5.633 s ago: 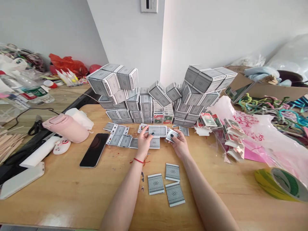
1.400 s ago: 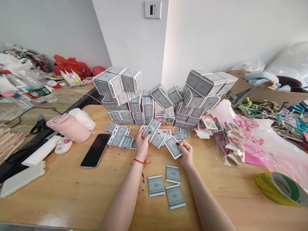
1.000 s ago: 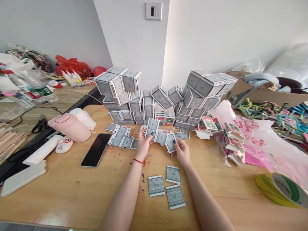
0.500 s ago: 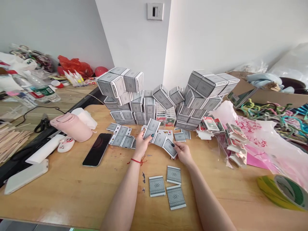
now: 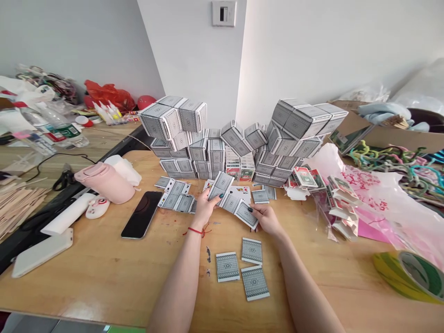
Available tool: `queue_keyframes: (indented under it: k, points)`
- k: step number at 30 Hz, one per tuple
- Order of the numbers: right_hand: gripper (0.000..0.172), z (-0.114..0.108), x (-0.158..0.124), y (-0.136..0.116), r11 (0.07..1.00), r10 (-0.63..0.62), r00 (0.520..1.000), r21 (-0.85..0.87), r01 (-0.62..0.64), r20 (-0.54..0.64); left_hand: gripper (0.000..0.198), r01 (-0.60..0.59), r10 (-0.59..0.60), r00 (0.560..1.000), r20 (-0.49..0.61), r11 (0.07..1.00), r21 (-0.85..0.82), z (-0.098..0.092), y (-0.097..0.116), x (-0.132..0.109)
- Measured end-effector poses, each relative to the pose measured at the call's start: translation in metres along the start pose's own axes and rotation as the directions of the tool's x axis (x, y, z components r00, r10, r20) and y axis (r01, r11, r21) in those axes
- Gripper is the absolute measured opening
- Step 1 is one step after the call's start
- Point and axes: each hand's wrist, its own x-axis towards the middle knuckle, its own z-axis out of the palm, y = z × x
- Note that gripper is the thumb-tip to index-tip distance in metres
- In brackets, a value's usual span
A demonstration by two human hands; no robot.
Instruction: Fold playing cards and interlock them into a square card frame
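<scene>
Some cards (image 5: 221, 184) in fingers (image 5: 215, 200); cardbd box (image 5: 398, 133) (back R) holds blue cloth (image 5: 375, 111).

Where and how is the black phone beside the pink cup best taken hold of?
Probably across both long edges of the phone, near its end closer to the person, from above: it lies flat, with playing cards beside its far right corner.

Cards (image 5: 231, 202) between hands (image 5: 204, 208), card blocks (image 5: 237, 140) behind, phone (image 5: 140, 215) left, tape (image 5: 391, 277) right
</scene>
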Motion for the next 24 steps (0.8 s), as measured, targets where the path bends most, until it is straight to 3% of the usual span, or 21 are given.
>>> queue_keyframes:
  k: [8, 15, 18, 24]
  points:
    - [0.033, -0.001, 0.005, -0.001, 0.995, 0.025, 1.000, 0.098, -0.026, 0.011, 0.042, 0.041, -0.040, 0.999, 0.037, 0.999, -0.014, -0.002, 0.003, 0.000]
    - [0.031, -0.001, 0.017, 0.000, 0.941, -0.016, 0.972, 0.324, 0.093, -0.234, 0.036, 0.023, -0.021, 0.999, 0.029, 0.998, -0.054, -0.002, -0.003, 0.002]
    - [0.033, 0.001, 0.021, 0.001, 0.935, -0.052, 0.952, 0.321, 0.153, -0.301, 0.034, 0.041, -0.037, 0.998, 0.057, 0.996, -0.075, -0.001, -0.006, 0.003]
    - [0.035, 0.003, 0.022, 0.000, 0.966, -0.094, 0.963, 0.213, 0.150, -0.251, 0.037, 0.052, -0.044, 0.995, 0.093, 0.996, -0.077, -0.002, -0.007, 0.004]
